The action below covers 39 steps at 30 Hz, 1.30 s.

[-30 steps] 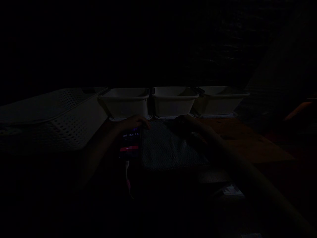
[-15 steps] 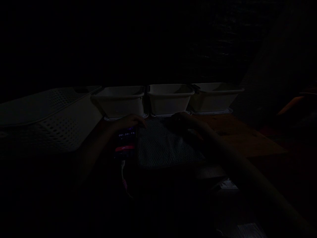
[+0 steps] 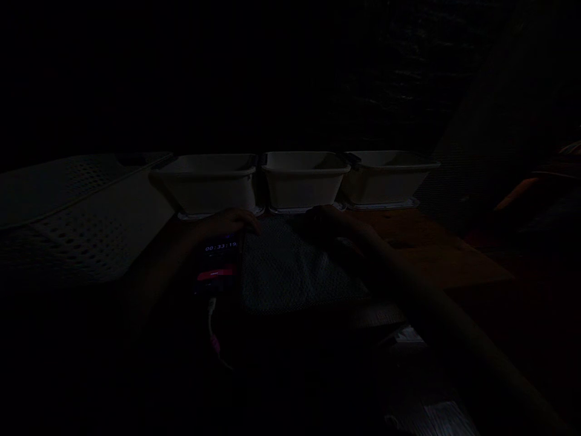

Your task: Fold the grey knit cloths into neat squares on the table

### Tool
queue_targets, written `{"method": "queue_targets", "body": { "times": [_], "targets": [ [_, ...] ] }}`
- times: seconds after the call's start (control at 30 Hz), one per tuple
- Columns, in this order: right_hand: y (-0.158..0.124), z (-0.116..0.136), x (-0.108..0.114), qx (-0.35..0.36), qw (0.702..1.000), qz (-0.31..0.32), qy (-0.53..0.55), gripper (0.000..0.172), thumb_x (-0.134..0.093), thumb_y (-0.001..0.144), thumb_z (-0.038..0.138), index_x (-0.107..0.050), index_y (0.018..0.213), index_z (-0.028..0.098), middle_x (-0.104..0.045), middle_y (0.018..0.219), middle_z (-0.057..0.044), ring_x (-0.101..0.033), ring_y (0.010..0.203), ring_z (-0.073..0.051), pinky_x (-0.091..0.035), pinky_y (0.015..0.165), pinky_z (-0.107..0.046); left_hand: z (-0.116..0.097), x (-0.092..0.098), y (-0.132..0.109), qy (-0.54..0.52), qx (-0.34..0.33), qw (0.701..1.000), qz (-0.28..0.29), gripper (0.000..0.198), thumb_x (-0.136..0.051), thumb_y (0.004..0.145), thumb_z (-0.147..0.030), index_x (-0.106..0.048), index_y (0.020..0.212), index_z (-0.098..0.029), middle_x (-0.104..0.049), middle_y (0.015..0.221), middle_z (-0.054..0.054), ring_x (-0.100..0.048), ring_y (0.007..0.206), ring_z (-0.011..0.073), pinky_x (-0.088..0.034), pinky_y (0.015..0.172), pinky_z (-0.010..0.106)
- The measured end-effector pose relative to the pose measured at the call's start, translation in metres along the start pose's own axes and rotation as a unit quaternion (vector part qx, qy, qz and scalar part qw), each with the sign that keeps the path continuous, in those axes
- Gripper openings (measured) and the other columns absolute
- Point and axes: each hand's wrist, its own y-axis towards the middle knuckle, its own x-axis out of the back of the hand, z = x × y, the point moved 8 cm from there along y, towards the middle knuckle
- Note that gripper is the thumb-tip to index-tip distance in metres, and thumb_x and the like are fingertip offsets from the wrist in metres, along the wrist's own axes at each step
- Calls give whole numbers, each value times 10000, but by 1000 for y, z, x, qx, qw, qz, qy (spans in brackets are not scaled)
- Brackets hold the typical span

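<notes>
Little has moved but the view: against the picture from a second ago, every thing sits a shade further left in the frame, while both hands keep their places and the timer on the phone has gone from 00:33:18 to 00:33:19. The left hand lies with its fingers curled over the far end of the phone, touching it; the light is too dim to tell whether that grip is clenched or merely resting. The right hand rests on the far edge of the dotted mat, and its grip cannot be made out either. The phone lies flat on the worktop, just beside the mat's left edge, with a red bar under the digits and a cable running from its near end. Along the worktop's far edge stand the left tub, middle tub and right tub, all white, with a perforated basket at the left edge.
</notes>
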Motion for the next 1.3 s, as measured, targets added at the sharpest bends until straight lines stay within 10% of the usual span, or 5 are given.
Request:
{"method": "queue_targets", "body": {
  "times": [0.33, 0.67, 1.3],
  "targets": [
    [-11, 21, 23, 15, 997, -21, 66, 261, -580, 731, 104, -652, 981, 92, -660, 976, -75, -599, 789, -116, -411, 660, -168, -9, -3, -1, 46, -1, 999, 4, 227, -511, 803, -206, -721, 888, -207, -698, 992, 48, -609, 989, 187, -429, 924, 315],
    [-16, -47, 37, -68, 991, -115, -24, 249, -586, 754, 223, -644, 989, 168, -646, 955, -64, -586, 763, -119, -375, 589, -171, 19, 33, -9, 180, 75, 969, -153, 299, -559, 835, -371, -688, 1028, -182, -686, 1040, 65, -616, 955, 201, -451, 875, 327],
    [-12, -61, 29, -131, 987, -89, 27, 313, -570, 744, 152, -648, 1047, 150, -660, 920, -85, -589, 737, -109, -380, 591, -156, 40, 28, -9, 146, 100, 976, -123, 340, -589, 803, -386, -694, 1012, -140, -704, 1010, 102, -649, 905, 223, -479, 795, 320]
  ]
}}
